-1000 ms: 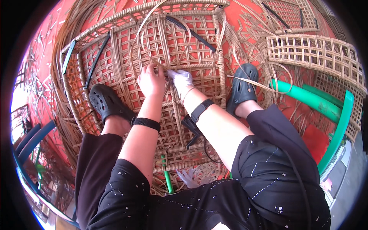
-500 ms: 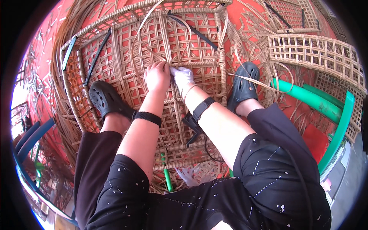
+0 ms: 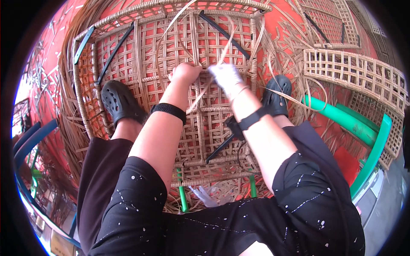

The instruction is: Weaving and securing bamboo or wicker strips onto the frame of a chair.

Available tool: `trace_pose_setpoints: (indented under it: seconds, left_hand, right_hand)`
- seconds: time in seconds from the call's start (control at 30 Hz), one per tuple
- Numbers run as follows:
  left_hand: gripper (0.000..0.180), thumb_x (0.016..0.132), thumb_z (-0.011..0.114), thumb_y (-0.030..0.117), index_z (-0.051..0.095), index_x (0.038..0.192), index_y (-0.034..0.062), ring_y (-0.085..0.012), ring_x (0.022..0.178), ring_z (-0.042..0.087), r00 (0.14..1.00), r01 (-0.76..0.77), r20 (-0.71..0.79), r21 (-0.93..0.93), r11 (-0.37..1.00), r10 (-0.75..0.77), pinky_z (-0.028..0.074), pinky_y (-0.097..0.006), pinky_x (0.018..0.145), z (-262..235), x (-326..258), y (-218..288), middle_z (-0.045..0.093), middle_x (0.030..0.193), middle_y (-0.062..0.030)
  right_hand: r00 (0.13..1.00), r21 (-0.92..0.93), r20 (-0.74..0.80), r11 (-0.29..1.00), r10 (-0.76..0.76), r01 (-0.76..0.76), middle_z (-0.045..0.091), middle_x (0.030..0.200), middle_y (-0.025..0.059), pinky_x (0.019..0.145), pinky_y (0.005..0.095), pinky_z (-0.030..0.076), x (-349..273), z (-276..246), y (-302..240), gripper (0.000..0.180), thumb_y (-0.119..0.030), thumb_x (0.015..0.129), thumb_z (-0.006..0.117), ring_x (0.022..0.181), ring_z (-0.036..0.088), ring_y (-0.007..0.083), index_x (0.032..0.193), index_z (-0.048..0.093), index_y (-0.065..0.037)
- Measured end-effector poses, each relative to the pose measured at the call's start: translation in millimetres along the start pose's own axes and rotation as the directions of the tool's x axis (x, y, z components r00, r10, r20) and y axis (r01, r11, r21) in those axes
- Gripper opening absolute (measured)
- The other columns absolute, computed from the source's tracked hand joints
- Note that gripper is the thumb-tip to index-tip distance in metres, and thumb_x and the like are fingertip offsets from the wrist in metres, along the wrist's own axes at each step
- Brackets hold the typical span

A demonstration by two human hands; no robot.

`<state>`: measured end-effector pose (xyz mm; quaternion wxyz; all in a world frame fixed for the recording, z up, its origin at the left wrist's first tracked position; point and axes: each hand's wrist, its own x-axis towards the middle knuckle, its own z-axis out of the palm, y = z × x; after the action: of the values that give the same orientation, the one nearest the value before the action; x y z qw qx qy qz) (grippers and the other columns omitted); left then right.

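Observation:
Between my feet lies a woven rattan basket frame (image 3: 168,40) with an open lattice. At the crossing of its middle bars, my bare left hand (image 3: 186,73) is closed, its thumb side against the wrapped upright bar; what its fingers grip is hidden. Just right of it, apart from it, my white-gloved right hand (image 3: 227,77) is closed on a pale rattan strip (image 3: 226,48). The strip runs up from the glove, and a length slants below it toward the lower left. The glove is somewhat blurred. Another long strip (image 3: 160,45) loops above my left hand.
Dark clogs (image 3: 119,100) on my feet flank the frame. Black straps (image 3: 222,32) cross its corners. Other woven panels (image 3: 354,64) and green tubes (image 3: 346,119) lie at the right. Loose strips and offcuts (image 3: 282,40) litter the red floor. Clear plastic (image 3: 203,197) lies near me.
My right hand has moved right, away from my left, drawing the strip with it. The left hand stays by the crossing, turned slightly. The whole view has shifted a little.

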<state>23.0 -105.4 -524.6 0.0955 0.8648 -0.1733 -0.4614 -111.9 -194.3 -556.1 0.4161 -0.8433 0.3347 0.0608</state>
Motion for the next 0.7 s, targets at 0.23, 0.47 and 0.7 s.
trace_pose_setpoints:
  seconds: [0.23,0.47,0.7]
  left_hand:
    - [0.051,0.071,0.057,0.049,0.058,0.115,0.0238,-0.0187,0.115,0.045,0.995,0.08,0.062,-0.04,0.996,-0.077,0.027,-0.035,0.096,-6,-2,-14,0.06,0.111,-0.0019]
    - [0.054,0.069,0.058,0.045,0.058,0.116,0.0176,-0.0236,0.11,0.052,0.999,0.005,-0.033,-0.056,0.998,-0.007,0.025,-0.039,0.102,4,-2,-5,0.059,0.114,-0.0074]
    - [0.049,0.072,0.052,0.043,0.058,0.116,0.0224,-0.0212,0.116,0.045,1.0,0.01,-0.019,-0.016,1.0,-0.01,0.027,-0.037,0.098,5,-1,-18,0.058,0.116,-0.0051]
  right_hand:
    - [0.246,-0.15,-0.96,0.987,-0.132,-0.053,0.057,0.089,0.0174,0.076,0.0368,0.048,10,-141,-40,0.027,-0.006,0.074,0.061,0.078,0.058,0.0277,0.1,0.055,0.001]
    - [0.984,-0.229,0.059,0.957,-0.166,0.175,0.055,0.104,0.0098,0.082,0.0374,0.045,19,-31,-30,0.022,-0.016,0.082,0.05,0.094,0.057,0.0276,0.099,0.065,-0.02]
    - [0.948,-0.481,0.306,0.846,-0.085,0.232,0.048,0.11,0.0168,0.083,0.0421,0.045,31,-32,-58,0.029,-0.038,0.08,0.052,0.098,0.055,0.032,0.101,0.062,-0.02]
